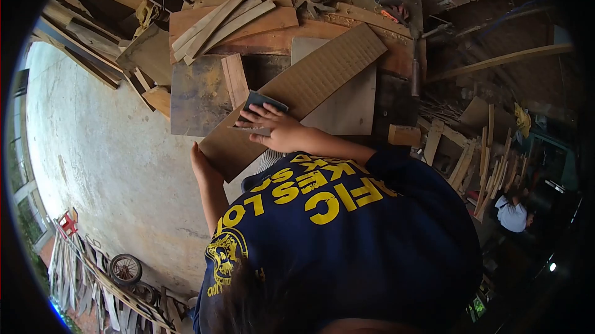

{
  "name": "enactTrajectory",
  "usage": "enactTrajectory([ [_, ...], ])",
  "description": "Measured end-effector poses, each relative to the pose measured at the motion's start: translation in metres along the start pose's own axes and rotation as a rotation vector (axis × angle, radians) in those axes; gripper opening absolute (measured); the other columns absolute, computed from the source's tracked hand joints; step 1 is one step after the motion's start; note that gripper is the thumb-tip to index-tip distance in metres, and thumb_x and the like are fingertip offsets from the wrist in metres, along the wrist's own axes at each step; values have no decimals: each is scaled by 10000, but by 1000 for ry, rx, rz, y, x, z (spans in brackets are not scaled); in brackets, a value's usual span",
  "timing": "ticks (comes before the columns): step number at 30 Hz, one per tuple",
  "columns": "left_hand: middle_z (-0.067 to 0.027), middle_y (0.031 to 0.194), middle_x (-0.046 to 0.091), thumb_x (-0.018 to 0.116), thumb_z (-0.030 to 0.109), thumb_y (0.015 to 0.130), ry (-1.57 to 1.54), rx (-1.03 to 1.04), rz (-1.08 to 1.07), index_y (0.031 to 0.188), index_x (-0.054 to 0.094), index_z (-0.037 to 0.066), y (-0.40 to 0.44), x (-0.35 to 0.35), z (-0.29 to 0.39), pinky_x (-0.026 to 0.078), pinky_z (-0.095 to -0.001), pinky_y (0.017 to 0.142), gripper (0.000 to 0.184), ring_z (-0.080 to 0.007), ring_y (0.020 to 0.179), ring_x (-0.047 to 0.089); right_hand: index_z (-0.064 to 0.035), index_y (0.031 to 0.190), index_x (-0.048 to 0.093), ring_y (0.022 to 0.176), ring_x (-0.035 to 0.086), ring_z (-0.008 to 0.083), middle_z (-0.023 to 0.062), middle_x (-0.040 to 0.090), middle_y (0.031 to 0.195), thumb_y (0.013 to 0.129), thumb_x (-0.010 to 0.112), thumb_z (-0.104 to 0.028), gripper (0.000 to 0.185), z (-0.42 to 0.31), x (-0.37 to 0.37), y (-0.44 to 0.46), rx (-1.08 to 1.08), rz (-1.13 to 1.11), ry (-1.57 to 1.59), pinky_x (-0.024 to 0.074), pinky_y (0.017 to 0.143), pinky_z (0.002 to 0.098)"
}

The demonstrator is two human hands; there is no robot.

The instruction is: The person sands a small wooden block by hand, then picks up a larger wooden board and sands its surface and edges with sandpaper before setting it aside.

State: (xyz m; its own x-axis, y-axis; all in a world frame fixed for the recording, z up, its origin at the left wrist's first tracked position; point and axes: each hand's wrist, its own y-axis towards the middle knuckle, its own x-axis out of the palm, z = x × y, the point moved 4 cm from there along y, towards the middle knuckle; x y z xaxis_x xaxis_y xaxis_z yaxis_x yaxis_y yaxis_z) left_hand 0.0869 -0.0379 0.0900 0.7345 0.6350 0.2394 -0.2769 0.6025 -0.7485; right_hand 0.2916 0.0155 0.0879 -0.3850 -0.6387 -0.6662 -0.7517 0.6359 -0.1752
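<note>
A long brown wooden board (328,73) lies slantwise over the workbench, its near end jutting past the bench edge toward my body. My right hand (279,129) presses a dark piece of sandpaper (265,102) against the board's face, fingers spread over it. A paler edge of the sheet shows beneath the fingers. At the near left corner of the board, my left hand (203,163) holds its edge; most of those fingers are hidden. Under the board are a pale flat panel (347,107) and a short reddish wood strip (235,80).
Thin wood strips (223,21) are piled at the back of the workbench (195,101). A hammer (416,61) lies along the right side. A small wood block (403,135) sits near the right front corner. Another person (514,211) is low at far right.
</note>
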Motion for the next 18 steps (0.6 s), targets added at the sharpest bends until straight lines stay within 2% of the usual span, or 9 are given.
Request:
enactTrajectory([
  [1, -125, 1097, 573, 333, 397, 920, -21, -28, -43, 1110, 513, 28, -1, 3, 2, 398, -410, 919, 452, -274, 1034, 538, -324, 1415, 246, 1389, 116, 205, 0, 179, 1498, 937, 268, -524, 518, -20, 7, -2, -60, -35, 12, 63, 1134, 363],
  [4, -131, 1098, 573, 343, 399, 917, -35, -49, -55, 1125, 513, 23, 1, -1, -2, 403, -416, 916, 461, -279, 1028, 542, -334, 1412, 247, 1387, 124, 191, -16, 177, 1498, 941, 271, -511, 504, 13, -14, -13, -33, -43, -51, 72, 1135, 348],
  [7, -136, 1093, 573, 381, 405, 907, -15, -41, 12, 1128, 517, 20, 3, -7, -10, 410, -419, 911, 464, -283, 1021, 545, -279, 1431, 209, 1382, 136, 198, 2, 148, 1505, 946, 246, -506, 537, 141, -81, -43, 342, 147, -236, 86, 1130, 335],
  [8, -137, 1090, 574, 403, 409, 900, 9, -49, 53, 1124, 520, 19, 2, -8, -13, 414, -420, 907, 465, -284, 1016, 547, -267, 1436, 193, 1382, 130, 242, 39, 134, 1508, 930, 263, -533, 576, 171, -117, -64, 683, 240, -120, 104, 1126, 348],
  [9, -137, 1090, 574, 403, 409, 900, 4, -47, 59, 1124, 520, 19, 0, -8, -13, 414, -420, 907, 465, -284, 1016, 547, -248, 1440, 181, 1375, 139, 299, 85, 150, 1501, 911, 288, -554, 621, 226, -135, -83, 850, 303, -164, 135, 1119, 362],
  [10, -138, 1091, 572, 422, 417, 893, 3, -59, 66, 1122, 522, 20, -4, -6, -13, 415, -418, 905, 469, -283, 1015, 547, -220, 1441, 184, 1367, 149, 337, 99, 160, 1497, 905, 291, -561, 644, 295, -145, -103, 843, 391, -213, 161, 1112, 372],
  [12, -139, 1091, 571, 442, 424, 885, -7, -67, 84, 1119, 524, 21, -11, -3, -14, 417, -416, 904, 474, -283, 1014, 547, -199, 1440, 189, 1365, 166, 327, 104, 151, 1499, 909, 282, -554, 646, 325, -177, -129, 988, 332, -86, 168, 1108, 379],
  [15, -143, 1086, 574, 445, 437, 881, 50, -9, 114, 1121, 523, 22, -17, 2, -8, 417, -418, 905, 485, -285, 1013, 548, -199, 1439, 197, 1380, 125, 298, 92, 139, 1504, 915, 273, -544, 632, 306, -158, -108, 889, 272, -111, 142, 1114, 366],
  [18, -143, 1081, 578, 448, 447, 878, 44, -2, 156, 1127, 521, 22, -20, 6, -7, 416, -419, 906, 498, -287, 1013, 550, -248, 1447, 157, 1396, 52, 252, 42, 78, 1518, 941, 255, -505, 575, 164, -85, -51, 481, 170, -345, 47, 1126, 367],
])
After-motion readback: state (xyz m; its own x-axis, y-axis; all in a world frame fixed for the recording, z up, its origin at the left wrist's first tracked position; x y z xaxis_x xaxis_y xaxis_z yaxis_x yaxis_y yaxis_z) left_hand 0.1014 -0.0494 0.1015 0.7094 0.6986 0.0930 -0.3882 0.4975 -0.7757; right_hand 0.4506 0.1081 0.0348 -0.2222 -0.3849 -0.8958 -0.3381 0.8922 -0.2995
